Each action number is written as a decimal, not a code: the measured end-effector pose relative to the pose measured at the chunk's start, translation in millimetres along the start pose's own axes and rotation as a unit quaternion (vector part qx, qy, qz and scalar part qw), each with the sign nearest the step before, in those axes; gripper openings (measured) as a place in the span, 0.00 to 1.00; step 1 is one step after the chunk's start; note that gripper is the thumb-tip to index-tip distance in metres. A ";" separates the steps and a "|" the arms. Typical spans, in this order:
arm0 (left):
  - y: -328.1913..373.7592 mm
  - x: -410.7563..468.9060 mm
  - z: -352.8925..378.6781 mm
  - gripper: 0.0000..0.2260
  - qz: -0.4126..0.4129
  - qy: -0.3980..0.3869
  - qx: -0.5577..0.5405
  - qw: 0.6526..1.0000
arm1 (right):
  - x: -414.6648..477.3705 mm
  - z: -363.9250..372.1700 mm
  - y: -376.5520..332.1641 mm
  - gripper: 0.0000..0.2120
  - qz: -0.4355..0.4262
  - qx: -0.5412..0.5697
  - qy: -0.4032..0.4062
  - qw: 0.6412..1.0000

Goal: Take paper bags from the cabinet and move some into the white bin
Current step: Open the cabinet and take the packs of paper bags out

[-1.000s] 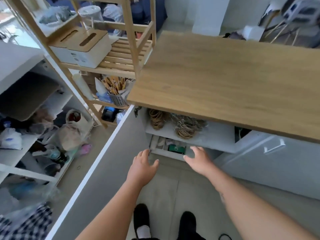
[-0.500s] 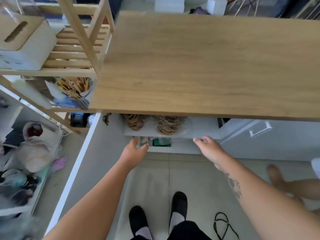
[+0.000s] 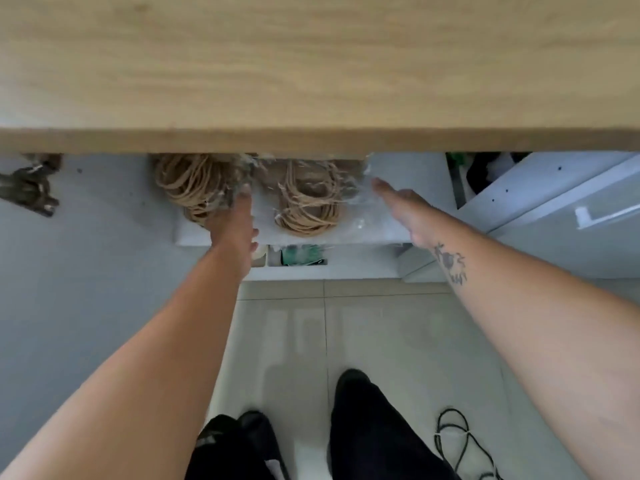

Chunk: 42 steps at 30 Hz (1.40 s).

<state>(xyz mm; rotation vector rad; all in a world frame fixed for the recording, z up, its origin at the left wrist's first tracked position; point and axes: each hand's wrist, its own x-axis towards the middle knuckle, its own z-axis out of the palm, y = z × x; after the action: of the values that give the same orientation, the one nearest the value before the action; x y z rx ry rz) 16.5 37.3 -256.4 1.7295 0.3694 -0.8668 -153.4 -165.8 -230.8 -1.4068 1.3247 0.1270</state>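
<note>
Paper bags: two bundles are seen on the white shelf (image 3: 408, 168) of the cabinet, with their brown twisted handles facing out. The left bundle (image 3: 188, 183) and the right bundle (image 3: 308, 199) are wrapped in clear plastic, and their far ends are hidden.
Left hand (image 3: 232, 223): it is stretched over the shelf's front edge into the gap between the two bundles. The fingers are held straight and close together, with their tips at the plastic of the left bundle. Nothing is gripped; the tips are blurred.
Right hand (image 3: 405, 209): it is held flat over the shelf, just right of the right bundle. The fingers are extended, the foremost tip is at the edge of the plastic, and nothing is held.
Tattoo (image 3: 450, 265): a dark mark is seen on the right forearm, in front of the shelf.
Wooden top (image 3: 311, 64): it lies directly above the shelf and covers the back of it.
Green packet (image 3: 301, 255): it is kept on the level under the shelf.
Door (image 3: 588, 216): a white door with a handle is swung open to the right of the shelf.
Hinge (image 3: 29, 187): dark metal is fixed to the grey panel left of the shelf.
Floor (image 3: 381, 323): pale tiles lie below and in front of the shelf; black trousers (image 3: 374, 427) and a black cord (image 3: 457, 441) are seen there.
</note>
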 end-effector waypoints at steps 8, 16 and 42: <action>-29.0 16.1 10.5 0.10 -0.022 -0.068 -0.009 0.997 | 36.8 18.6 17.9 0.36 0.020 0.017 0.012 1.000; -49.6 2.7 15.4 0.04 -0.054 -0.109 -0.049 0.991 | 20.7 30.4 39.5 0.07 0.052 0.146 -0.046 0.987; -18.1 -5.3 15.8 0.46 -0.070 -0.149 0.165 0.972 | -38.4 -0.3 114.1 0.08 0.099 0.011 -0.209 0.973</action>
<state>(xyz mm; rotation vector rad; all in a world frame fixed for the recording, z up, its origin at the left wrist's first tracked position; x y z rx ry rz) -4.3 29.8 -267.1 1.8519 0.1523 -1.3319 -251.3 -110.9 -274.2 -1.1473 1.1035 0.5125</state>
